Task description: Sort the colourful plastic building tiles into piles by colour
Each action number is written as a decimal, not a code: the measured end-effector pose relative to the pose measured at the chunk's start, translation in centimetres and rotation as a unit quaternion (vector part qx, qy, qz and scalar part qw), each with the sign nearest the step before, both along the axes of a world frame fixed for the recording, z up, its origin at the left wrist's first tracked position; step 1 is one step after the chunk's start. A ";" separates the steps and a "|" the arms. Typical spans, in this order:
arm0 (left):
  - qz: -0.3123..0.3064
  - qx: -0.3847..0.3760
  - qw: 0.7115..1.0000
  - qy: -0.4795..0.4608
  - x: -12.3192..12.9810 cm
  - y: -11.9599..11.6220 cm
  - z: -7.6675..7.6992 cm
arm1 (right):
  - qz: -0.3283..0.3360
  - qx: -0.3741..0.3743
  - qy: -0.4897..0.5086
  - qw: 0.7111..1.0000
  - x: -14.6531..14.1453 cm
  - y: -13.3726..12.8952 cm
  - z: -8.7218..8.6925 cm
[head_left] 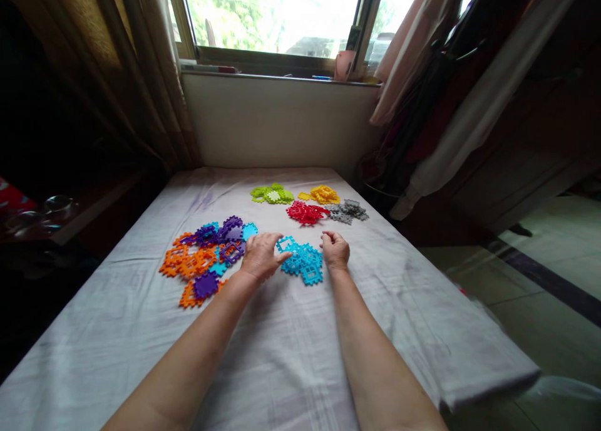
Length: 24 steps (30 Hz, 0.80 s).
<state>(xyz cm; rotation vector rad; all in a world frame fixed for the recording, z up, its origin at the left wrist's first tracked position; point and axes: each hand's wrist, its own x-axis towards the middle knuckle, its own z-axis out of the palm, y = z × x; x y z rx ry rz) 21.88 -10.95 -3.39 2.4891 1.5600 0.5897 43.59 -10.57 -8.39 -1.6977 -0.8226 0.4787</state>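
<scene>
One spread left hand (263, 254), no piece clearly held, and one curled right hand (336, 250), contents hidden, flank the blue pile (305, 255) on the worktop (282, 368). Its toothed pieces could catch, dragging one another off; a leftward brush could scatter the purple pieces (206, 285)

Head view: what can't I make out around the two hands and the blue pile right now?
All in the head view:
- Blue pile: its lower pieces are hidden by those on top, so no sure count.
- Left hand: contact between its fingertips and the nearest blue piece is too small to tell.
- Right hand: its curled fingers hide the palm and anything small inside.
- Forearms: cut off by the bottom edge.
</scene>
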 end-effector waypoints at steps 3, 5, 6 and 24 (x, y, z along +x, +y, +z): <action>-0.002 -0.008 1.000 -0.003 1.9 1.0 -0.4 | 0.003 0.004 -0.038 0.999 -0.1 -0.2 -0.6; -0.001 -0.009 1.000 -0.004 1.9 0.9 -0.8 | 0.004 0.006 -0.047 0.999 -0.1 -0.3 -0.8; -0.002 -0.005 1.000 -0.006 1.4 0.6 -1.0 | 0.003 0.004 -0.050 0.999 -0.1 -0.3 -0.8; 0.172 0.074 0.980 0.072 -18.4 -2.5 -3.5 | 0.006 -0.015 -0.109 0.994 -0.1 -0.8 -1.0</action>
